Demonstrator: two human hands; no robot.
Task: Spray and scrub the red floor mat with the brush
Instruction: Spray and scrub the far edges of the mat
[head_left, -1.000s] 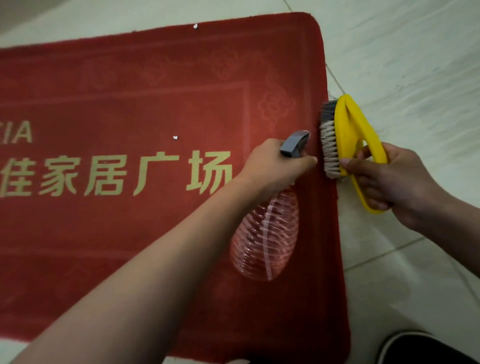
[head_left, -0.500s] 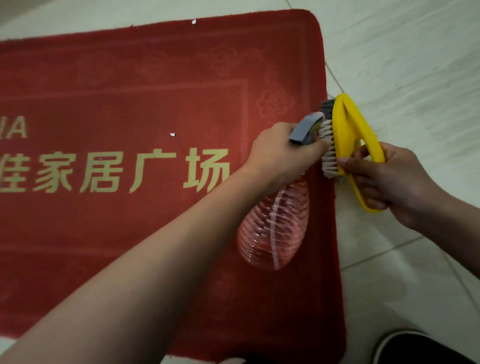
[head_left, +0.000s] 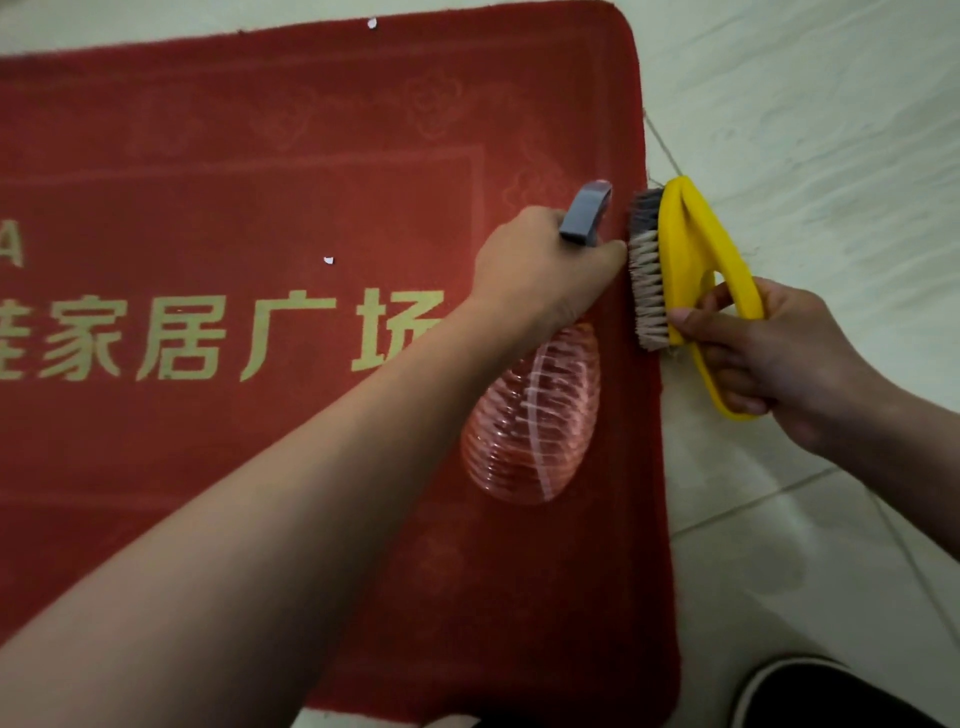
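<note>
The red floor mat (head_left: 260, 182) with gold lettering fills the left and middle of the head view. My left hand (head_left: 540, 270) grips the grey head of a clear ribbed spray bottle (head_left: 530, 421), which hangs over the mat's right side. My right hand (head_left: 769, 358) holds the yellow loop handle of a scrub brush (head_left: 680, 254). The brush is turned on its side at the mat's right edge, bristles facing left toward the spray head. My left forefinger nearly touches the bristles.
Pale floor tiles (head_left: 805, 104) with grout lines surround the mat on the right and top. A dark shoe (head_left: 810, 691) shows at the bottom right corner. Two small white specks (head_left: 328, 260) lie on the mat.
My left hand with the spray bottle moved right, closing on the brush bristles. The brush stayed nearly in place at the mat's edge.
</note>
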